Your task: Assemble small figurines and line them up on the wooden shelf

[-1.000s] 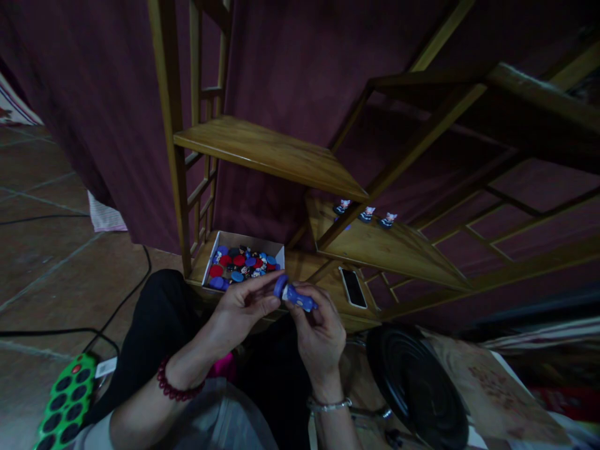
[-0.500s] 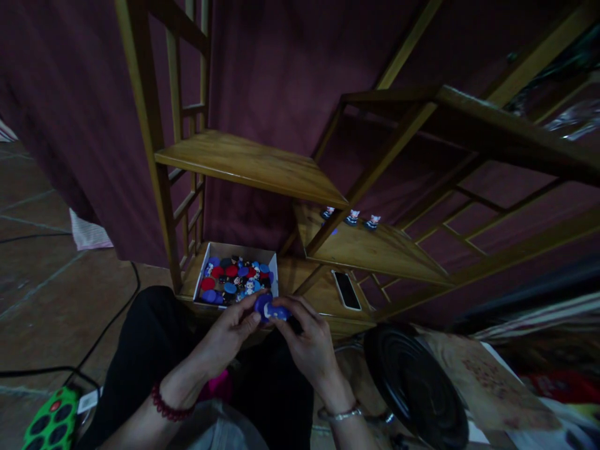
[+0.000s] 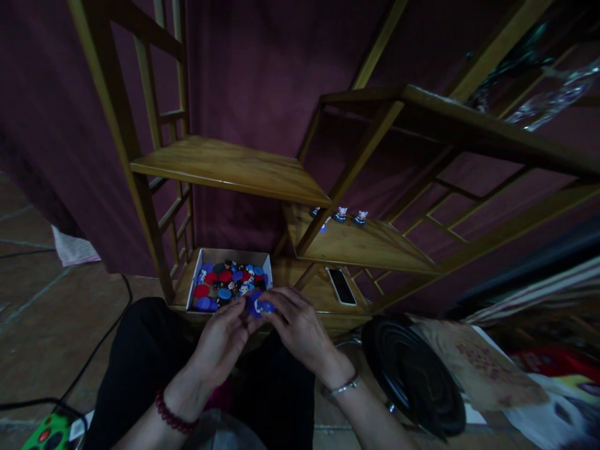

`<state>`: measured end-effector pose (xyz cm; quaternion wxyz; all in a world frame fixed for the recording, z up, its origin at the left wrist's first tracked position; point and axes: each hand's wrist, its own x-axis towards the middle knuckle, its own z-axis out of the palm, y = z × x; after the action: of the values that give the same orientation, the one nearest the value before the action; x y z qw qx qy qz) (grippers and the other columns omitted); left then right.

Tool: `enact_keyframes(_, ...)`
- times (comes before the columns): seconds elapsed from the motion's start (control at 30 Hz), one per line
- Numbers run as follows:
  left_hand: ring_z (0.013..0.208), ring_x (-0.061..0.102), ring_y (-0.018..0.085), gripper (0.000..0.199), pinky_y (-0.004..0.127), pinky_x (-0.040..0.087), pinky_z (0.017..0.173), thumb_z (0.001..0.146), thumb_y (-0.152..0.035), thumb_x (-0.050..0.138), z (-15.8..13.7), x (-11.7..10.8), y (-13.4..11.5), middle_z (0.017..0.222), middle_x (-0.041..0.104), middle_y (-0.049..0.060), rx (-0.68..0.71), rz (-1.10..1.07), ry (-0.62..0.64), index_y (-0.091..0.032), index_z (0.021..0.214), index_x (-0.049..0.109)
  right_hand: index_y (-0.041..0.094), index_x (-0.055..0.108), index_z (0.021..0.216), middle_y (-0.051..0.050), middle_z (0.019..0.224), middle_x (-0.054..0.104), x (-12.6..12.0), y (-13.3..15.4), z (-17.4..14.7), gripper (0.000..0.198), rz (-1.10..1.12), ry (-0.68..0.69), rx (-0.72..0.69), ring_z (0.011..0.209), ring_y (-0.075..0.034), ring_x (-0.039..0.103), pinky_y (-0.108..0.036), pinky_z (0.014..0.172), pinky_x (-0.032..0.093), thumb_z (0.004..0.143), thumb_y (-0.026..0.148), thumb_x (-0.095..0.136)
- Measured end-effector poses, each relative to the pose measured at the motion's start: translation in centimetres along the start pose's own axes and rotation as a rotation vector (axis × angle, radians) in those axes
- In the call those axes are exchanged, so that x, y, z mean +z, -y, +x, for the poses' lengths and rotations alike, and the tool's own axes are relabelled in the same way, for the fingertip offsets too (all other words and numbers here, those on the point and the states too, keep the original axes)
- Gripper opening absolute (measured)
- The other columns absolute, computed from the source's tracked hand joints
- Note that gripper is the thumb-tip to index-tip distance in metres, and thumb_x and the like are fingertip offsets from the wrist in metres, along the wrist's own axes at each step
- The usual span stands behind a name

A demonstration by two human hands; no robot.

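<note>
A small purple figurine (image 3: 265,307) with a round purple base (image 3: 254,304) is between my hands, just in front of the box. My right hand (image 3: 300,328) pinches its body with thumb and fingers. At the base, the curled fingers of my left hand (image 3: 225,340) hold the edge, the palm partly turned up. Behind them a shallow white box (image 3: 234,255) contains several small figurines (image 3: 244,288) and red, blue and purple round pieces (image 3: 202,290). Finer details of the held figurine are blurred.
Small figurines (image 3: 360,217) stand on the raised wooden shelf (image 3: 375,247), partly behind a slanted post. A phone (image 3: 342,286) lies on the lower board. To the right is a round black seat (image 3: 412,378); a green power strip (image 3: 49,432) and cable are at lower left.
The figurine has shifted slightly left in my hands. My left hand has turned, with its palm more visible and its grip looser. The view has moved a little.
</note>
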<state>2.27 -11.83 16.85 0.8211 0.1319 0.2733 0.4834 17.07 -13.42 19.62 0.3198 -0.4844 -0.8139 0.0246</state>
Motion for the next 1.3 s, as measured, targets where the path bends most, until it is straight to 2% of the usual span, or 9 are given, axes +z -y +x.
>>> enact_keyframes(0.27, 0.092, 0.062, 0.019, 0.013, 0.038, 0.048, 0.091, 0.081, -0.013, 0.054, -0.6, 1.3, -0.1, 0.098, 0.066, 0.01, -0.032, -0.06, 0.054, -0.011, 0.084, 0.066, 0.021, 0.059, 0.106, -0.004, 0.099, 0.064, -2.4, -0.2, 1.2, 0.023, -0.064, 0.122, -0.127, 0.095, -0.017, 0.058, -0.032, 0.085, 0.051, 0.085, 0.017, 0.052)
enact_keyframes(0.43, 0.089, 0.062, 0.018, 0.012, 0.037, 0.049, 0.089, 0.08, -0.012, 0.054, -0.7, 1.5, 0.3, 0.094, 0.067, 0.009, 0.001, -0.069, 0.032, -0.011, 0.082, 0.067, 0.019, 0.059, 0.104, -0.006, 0.098, 0.063, -2.7, -0.2, 1.4, 0.02, -0.106, 0.15, -0.157, 0.095, -0.017, 0.057, -0.032, 0.084, 0.051, 0.085, 0.019, 0.052)
enact_keyframes(0.63, 0.091, 0.061, 0.018, 0.011, 0.034, 0.049, 0.087, 0.079, -0.011, 0.056, -0.8, 1.7, 0.5, 0.096, 0.066, 0.009, 0.042, -0.082, 0.0, -0.011, 0.081, 0.067, 0.02, 0.058, 0.104, -0.006, 0.096, 0.063, -1.8, -0.2, 1.3, 0.019, -0.12, 0.105, -0.114, 0.093, -0.017, 0.057, -0.033, 0.085, 0.051, 0.086, 0.022, 0.051)
enact_keyframes(0.83, 0.084, 0.061, 0.016, 0.005, 0.033, 0.05, 0.083, 0.074, -0.015, 0.063, -0.7, 1.3, 0.5, 0.089, 0.066, 0.006, 0.109, -0.073, -0.043, -0.012, 0.075, 0.066, 0.019, 0.058, 0.099, -0.006, 0.09, 0.062, -0.4, 0.3, 1.3, 0.016, -0.141, 0.037, -0.039, 0.086, -0.018, 0.058, -0.031, 0.078, 0.052, 0.085, 0.021, 0.053)
enact_keyframes(1.17, 0.081, 0.06, 0.015, 0.013, 0.03, 0.05, 0.079, 0.064, -0.018, 0.07, 0.3, 0.3, 1.2, 0.087, 0.066, 0.005, 0.18, -0.055, -0.139, -0.013, 0.075, 0.067, 0.02, 0.06, 0.095, -0.005, 0.09, 0.062, 2.1, 0.8, 1.2, 0.014, -0.128, 0.027, 0.201, 0.082, -0.018, 0.059, -0.029, 0.075, 0.05, 0.082, 0.025, 0.057)
enact_keyframes(1.3, 0.082, 0.06, 0.016, 0.018, 0.03, 0.049, 0.079, 0.062, -0.02, 0.071, 0.4, 0.0, 1.0, 0.089, 0.066, 0.006, 0.196, -0.035, -0.172, -0.013, 0.078, 0.068, 0.02, 0.06, 0.095, -0.005, 0.089, 0.062, 2.8, 0.9, 1.3, 0.014, -0.125, -0.006, 0.23, 0.082, -0.018, 0.06, -0.03, 0.075, 0.05, 0.082, 0.026, 0.056)
